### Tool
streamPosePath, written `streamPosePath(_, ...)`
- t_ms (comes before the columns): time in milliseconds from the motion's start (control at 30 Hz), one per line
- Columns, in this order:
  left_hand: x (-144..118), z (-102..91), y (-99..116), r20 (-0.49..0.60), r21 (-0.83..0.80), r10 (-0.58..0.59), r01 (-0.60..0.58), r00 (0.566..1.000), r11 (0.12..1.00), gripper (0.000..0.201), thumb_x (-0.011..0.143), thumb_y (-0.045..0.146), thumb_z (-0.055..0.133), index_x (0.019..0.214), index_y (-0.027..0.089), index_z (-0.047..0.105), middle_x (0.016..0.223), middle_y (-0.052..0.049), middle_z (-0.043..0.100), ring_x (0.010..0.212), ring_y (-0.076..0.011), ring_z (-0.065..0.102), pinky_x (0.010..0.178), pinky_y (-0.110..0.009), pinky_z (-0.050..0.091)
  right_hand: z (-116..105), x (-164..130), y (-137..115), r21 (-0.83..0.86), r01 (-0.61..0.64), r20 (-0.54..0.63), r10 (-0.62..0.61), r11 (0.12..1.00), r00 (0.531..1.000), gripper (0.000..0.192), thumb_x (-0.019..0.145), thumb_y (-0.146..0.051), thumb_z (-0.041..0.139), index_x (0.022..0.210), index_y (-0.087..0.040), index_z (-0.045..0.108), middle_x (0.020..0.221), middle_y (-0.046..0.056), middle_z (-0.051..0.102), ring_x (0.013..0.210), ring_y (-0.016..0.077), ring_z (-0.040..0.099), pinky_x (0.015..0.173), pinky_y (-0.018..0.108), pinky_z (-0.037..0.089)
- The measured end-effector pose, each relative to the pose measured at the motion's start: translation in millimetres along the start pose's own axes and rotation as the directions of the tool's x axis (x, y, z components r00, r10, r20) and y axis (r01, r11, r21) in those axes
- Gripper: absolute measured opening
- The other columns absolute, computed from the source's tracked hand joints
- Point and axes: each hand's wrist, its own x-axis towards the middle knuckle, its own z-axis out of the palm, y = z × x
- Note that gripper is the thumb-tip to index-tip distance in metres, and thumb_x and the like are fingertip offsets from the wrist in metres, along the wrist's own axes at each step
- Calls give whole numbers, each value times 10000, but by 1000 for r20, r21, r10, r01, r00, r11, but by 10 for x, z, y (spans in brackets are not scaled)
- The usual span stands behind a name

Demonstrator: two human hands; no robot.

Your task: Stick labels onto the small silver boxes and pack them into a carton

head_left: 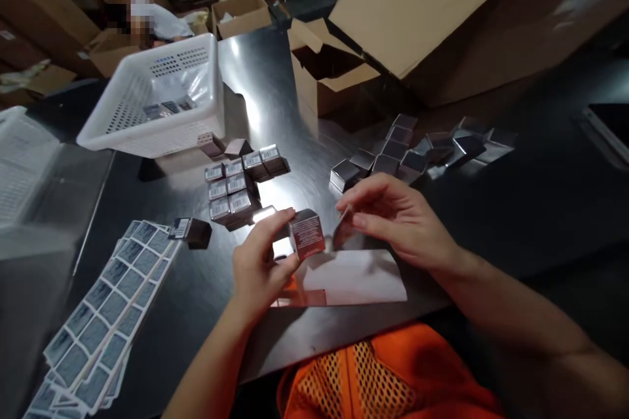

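My left hand [263, 258] grips a small dark box [308, 236] by its edges; the side turned to me is reddish with fine pale print. Just right of it, my right hand [405, 219] pinches a small thin dark piece [343, 228] between thumb and fingers, its kind unclear. Below both hands lies a white glossy sheet [361, 278]. Beyond my left hand, several small boxes [238, 183] with barcode labels stand grouped. To the right, several dark boxes [388, 150] lie in a loose cluster.
Strips of printed stickers [108, 304] lie at left, a labelled box [194, 233] on their end. A white plastic basket [162, 134] holds bagged items. An opened carton [314, 88] and a large carton [427, 6] stand behind. Another person [164, 19] is in the background.
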Motion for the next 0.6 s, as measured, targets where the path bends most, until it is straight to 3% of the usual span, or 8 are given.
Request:
streamPosePath(100, 4, 19, -19, 11, 19, 33, -33, 999, 999, 481, 835, 260, 785, 1291, 256, 630, 1249, -60, 725, 880, -173, 727, 563, -227, 528, 6, 13, -11, 66, -127, 28, 126, 990, 992, 152, 880, -210, 747, 996, -231, 652, 885, -25, 689, 797, 105, 686, 762, 247, 561)
streamPosePath(200, -3, 46, -16, -8, 28, 33, -33, 999, 999, 488, 840, 260, 787, 1298, 245, 620, 1251, -67, 723, 1060, -227, 725, 740, -285, 611, 47, 12, 36, 66, -265, 31, 263, 962, 964, 402, 858, -202, 758, 1199, -272, 557, 803, -67, 654, 745, 81, 655, 732, 222, 528)
streamPosePath(300, -20, 73, 6, -51, 57, 39, -36, 998, 998, 479, 841, 267, 789, 1288, 230, 623, 1239, -73, 728, 1094, -240, 722, 839, -325, 626, 109, 0, 105, 65, -370, -11, 372, 927, 928, 639, 788, -236, 816, 1285, -274, 416, 782, -80, 659, 726, 94, 649, 726, 248, 516)
streamPosePath(600, -42, 102, 80, -79, 143, 92, -80, 993, 987, 457, 841, 274, 791, 1262, 204, 627, 1207, -85, 746, 1066, -232, 737, 833, -301, 630, 203, -14, 172, 133, -488, -26, 496, 862, 868, 695, 721, -373, 874, 1178, -273, 360, 770, -85, 657, 679, 115, 636, 655, 273, 511)
